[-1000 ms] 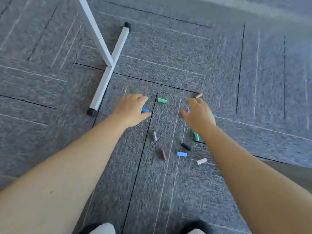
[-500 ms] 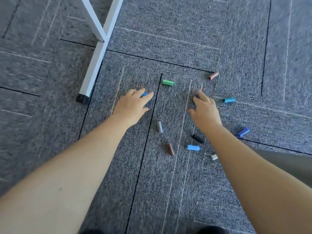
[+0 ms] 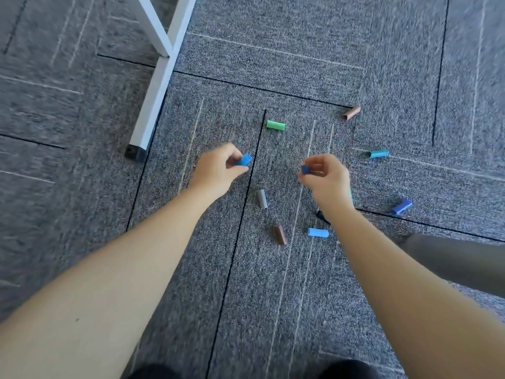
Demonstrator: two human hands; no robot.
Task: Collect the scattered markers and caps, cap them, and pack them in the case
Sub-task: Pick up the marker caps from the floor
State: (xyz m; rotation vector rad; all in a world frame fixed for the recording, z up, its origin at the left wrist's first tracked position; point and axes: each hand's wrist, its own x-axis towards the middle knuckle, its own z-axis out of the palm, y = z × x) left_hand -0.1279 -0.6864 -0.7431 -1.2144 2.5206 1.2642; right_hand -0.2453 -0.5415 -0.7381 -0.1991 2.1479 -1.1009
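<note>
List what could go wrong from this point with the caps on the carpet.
1. Each hand holds a cap, the left hand a blue cap, the right hand a dark blue cap; gathering more could make one drop.
2. The black cap is half hidden under the right forearm and may be missed.
3. The salmon cap and navy cap lie far out and may be overlooked.

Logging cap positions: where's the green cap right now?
Head view: the green cap lies on the carpet beyond both hands, upper centre, right of the white frame leg.
</note>
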